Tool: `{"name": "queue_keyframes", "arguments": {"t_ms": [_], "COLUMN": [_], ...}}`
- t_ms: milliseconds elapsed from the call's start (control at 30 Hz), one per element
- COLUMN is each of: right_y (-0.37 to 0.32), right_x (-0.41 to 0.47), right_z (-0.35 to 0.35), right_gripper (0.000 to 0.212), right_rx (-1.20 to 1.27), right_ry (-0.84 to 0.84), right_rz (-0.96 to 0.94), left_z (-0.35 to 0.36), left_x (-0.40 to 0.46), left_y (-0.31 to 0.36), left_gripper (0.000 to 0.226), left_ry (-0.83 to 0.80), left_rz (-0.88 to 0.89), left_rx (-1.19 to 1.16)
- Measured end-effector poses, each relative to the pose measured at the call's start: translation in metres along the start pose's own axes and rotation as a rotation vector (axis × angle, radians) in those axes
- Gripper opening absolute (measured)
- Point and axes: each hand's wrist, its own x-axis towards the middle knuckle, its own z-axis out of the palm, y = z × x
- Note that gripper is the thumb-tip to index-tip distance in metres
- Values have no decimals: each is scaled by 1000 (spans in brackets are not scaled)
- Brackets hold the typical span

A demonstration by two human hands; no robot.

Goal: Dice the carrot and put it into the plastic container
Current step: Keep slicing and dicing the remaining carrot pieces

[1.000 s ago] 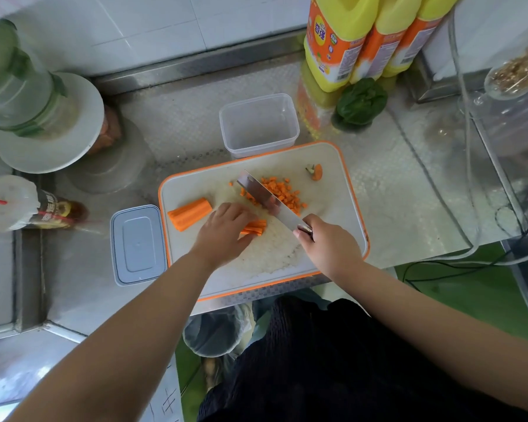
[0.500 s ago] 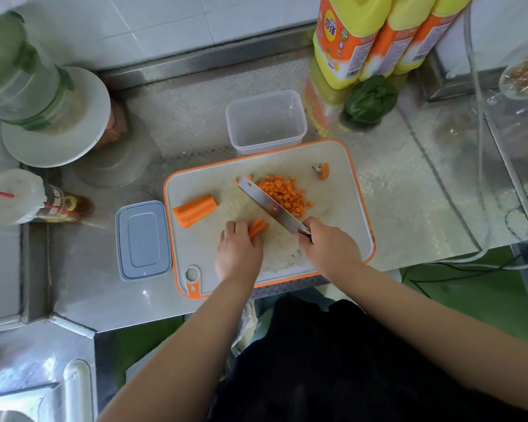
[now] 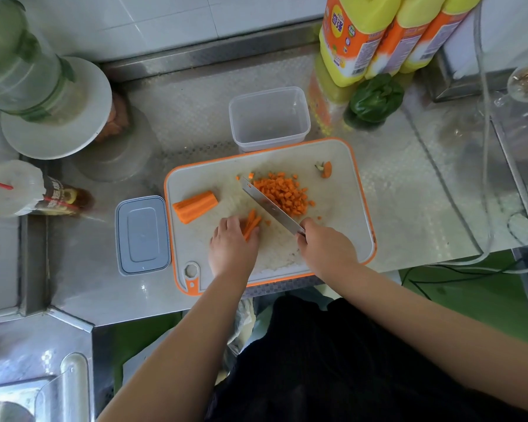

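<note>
Head view: looks down on a steel counter (image 3: 393,190) with an orange-rimmed cutting board (image 3: 342,226) at its middle.
Far left: a white plate (image 3: 73,129) with a clear green-banded bottle (image 3: 16,62) standing on it; nearer, a lidded drink cup (image 3: 16,187) with a red straw.
Lid: a grey container lid (image 3: 143,235) lies flat on the counter, just beside the board's left edge.
Carrot piece: an uncut carrot chunk (image 3: 195,206) lies on the left part of the board, apart from both hands.
Left hand: the left hand (image 3: 230,248) rests on the board with fingers curled, pinching a bundle of carrot sticks (image 3: 252,223) against the surface.
Knife: the knife (image 3: 270,207) lies diagonally between the sticks and the dice, tip toward the far left, blade just beside the sticks.
Diced carrot: a heap of diced carrot (image 3: 282,191) sits on the board to the right of the blade.
Plastic container: the plastic container (image 3: 269,118) stands open just beyond the board's far edge, with no carrot seen in it.
Right hand: the right hand (image 3: 326,249) is wrapped around the knife handle at the board's near right.
Carrot top: a cut carrot end (image 3: 326,169) lies near the board's far right corner.
Far right: yellow-and-orange bottles (image 3: 378,35) stand against the wall, a green vegetable (image 3: 375,97) in front of them.
</note>
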Motion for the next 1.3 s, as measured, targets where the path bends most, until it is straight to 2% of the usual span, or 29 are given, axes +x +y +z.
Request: {"name": "queue_keyframes", "arguments": {"t_ms": [133,233,300,467,600,800,933,1033,1167,1300], "right_y": [0,0,0,-3,-5,-9,-12,-17,-18,-13], "right_x": [2,3,5,5,0,-6,-2,3,15,23], "right_z": [-1,-3,-5,-10,-9,-12,-6,-5,-1,-8], "right_gripper": [15,14,13,15,16,15,6,11,7,22], "right_rx": [-38,-97,-119,-97,-55,-200,-265,-280,-189,-24], "right_ry": [-2,1,0,-68,0,8,-42,-89,-157,-225], "right_rz": [-18,-32,-40,-52,-48,-161,-115,-72,-35,-12], "left_z": [1,6,10,14,14,16,17,19,21,21], "left_x": [-1,-6,-8,-5,-3,4,9,10,10,8], "left_y": [-1,-7,-11,-16,-21,-23,-22,-25,-28,-29], "left_gripper": [33,19,12,13,19,17,29,29,25,26], "left_ry": [71,170,164,172,236,234,232,226,271,275], "left_rz": [-8,136,224,282,384,417,432,430,452,475], "left_rx": [-30,-133,-119,-41,-11,22,-18,-67,-84,-76]}}
